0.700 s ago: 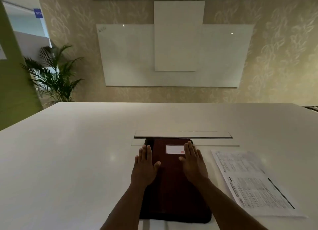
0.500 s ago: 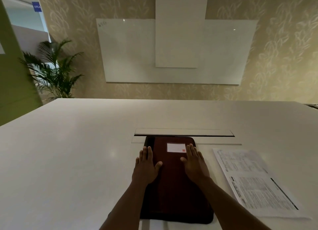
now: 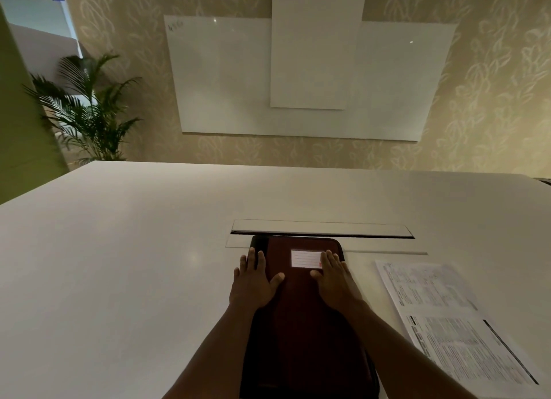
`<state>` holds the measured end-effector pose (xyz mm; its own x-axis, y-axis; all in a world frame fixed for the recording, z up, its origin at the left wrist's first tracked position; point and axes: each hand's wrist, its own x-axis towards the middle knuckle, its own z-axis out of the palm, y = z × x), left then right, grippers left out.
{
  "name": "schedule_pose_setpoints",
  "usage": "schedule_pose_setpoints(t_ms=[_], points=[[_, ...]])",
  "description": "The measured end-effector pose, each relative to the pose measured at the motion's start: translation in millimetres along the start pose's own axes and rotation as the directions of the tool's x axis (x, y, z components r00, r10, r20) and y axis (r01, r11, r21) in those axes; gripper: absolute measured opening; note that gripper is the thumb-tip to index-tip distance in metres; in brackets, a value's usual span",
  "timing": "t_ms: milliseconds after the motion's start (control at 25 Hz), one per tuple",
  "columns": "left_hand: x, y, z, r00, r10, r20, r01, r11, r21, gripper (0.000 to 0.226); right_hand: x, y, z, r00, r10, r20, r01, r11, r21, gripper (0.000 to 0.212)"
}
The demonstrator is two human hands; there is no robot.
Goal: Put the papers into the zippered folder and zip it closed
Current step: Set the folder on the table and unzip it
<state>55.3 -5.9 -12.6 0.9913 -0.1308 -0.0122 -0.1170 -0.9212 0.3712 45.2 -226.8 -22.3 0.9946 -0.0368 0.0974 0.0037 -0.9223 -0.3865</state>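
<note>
A dark maroon zippered folder (image 3: 301, 324) lies closed and flat on the white table (image 3: 119, 264), its long side running away from me, with a white label (image 3: 305, 258) near its far end. My left hand (image 3: 253, 282) rests flat on the folder's left edge, fingers spread. My right hand (image 3: 335, 279) lies flat on the right edge, fingertips beside the label. Neither hand holds anything. Printed papers (image 3: 450, 324) lie on the table to the right of the folder, apart from it.
A long cable hatch (image 3: 322, 228) with a raised lid is set into the table just beyond the folder. A whiteboard (image 3: 298, 79) hangs on the far wall. A potted palm (image 3: 86, 112) stands past the table's far left corner.
Both hands slid a little farther up the folder toward its far end. The view tilted down slightly. Folder and papers have not moved.
</note>
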Motion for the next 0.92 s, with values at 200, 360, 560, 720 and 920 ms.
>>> schedule_pose_setpoints(t_ms=[200, 360, 560, 720, 920], points=[[19.7, -5.5, -0.3, 1.000, -0.015, 0.005, 0.015, 0.999, -0.045, 0.091, 23.2, -1.4, 0.2, 1.000, -0.002, 0.002, 0.002, 0.999, -0.034, 0.069], [32.5, -10.1, 1.0, 1.000, -0.017, -0.008, 0.017, 0.997, -0.074, 0.093, 38.2, -6.4, 1.0, 1.000, -0.007, 0.019, 0.008, 0.998, -0.067, 0.068], [40.7, -18.8, 5.5, 0.998, -0.048, -0.034, 0.040, 0.978, -0.202, 0.094, 61.1, -22.0, -5.2, 1.000, 0.001, -0.018, -0.002, 0.997, -0.074, 0.060], [44.3, -21.5, 9.7, 0.996, -0.067, -0.066, 0.048, 0.968, -0.247, 0.103, 87.2, -46.9, -11.5, 0.992, 0.031, -0.122, -0.043, 0.995, -0.091, 0.040], [47.3, -22.5, 15.8, 0.982, -0.153, -0.112, 0.119, 0.957, -0.263, 0.110, 124.1, -83.4, -8.9, 0.993, 0.101, -0.053, -0.107, 0.988, -0.110, 0.041]])
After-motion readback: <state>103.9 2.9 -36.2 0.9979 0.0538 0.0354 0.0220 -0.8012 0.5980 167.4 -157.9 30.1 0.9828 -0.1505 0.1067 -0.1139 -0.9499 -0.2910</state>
